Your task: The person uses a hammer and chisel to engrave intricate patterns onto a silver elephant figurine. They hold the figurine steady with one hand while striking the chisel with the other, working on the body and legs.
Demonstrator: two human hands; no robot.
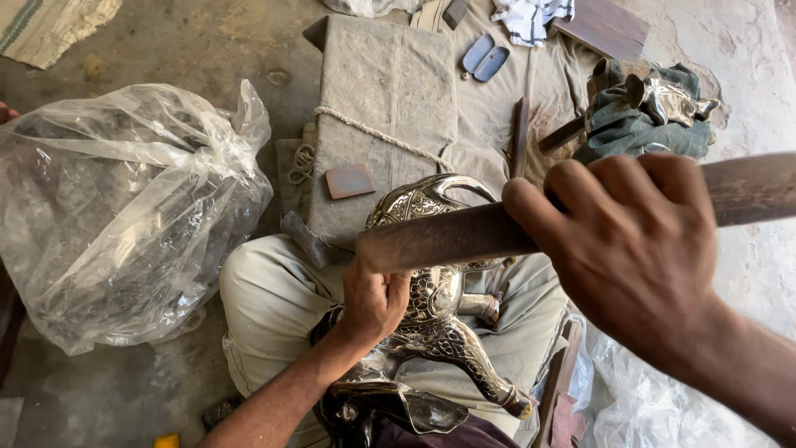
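A shiny embossed metal figure [439, 323] with a curved handle-like part lies across my lap. My left hand [373, 300] grips its body near the middle. My right hand [634, 249] is raised close to the camera and holds a long dark wooden stick [439, 236] level across the view, above the figure. The stick's left end hangs just over my left hand. Part of the figure is hidden behind the stick and my hands.
A big clear plastic bag [124, 207] lies on the floor at left. A folded grey cloth pad [381, 108] with a rope sits ahead, with a small reddish block [349, 180] on it. Another shiny metal piece [667, 99] rests on dark cloth at upper right. Plastic sheeting [655, 406] lies at lower right.
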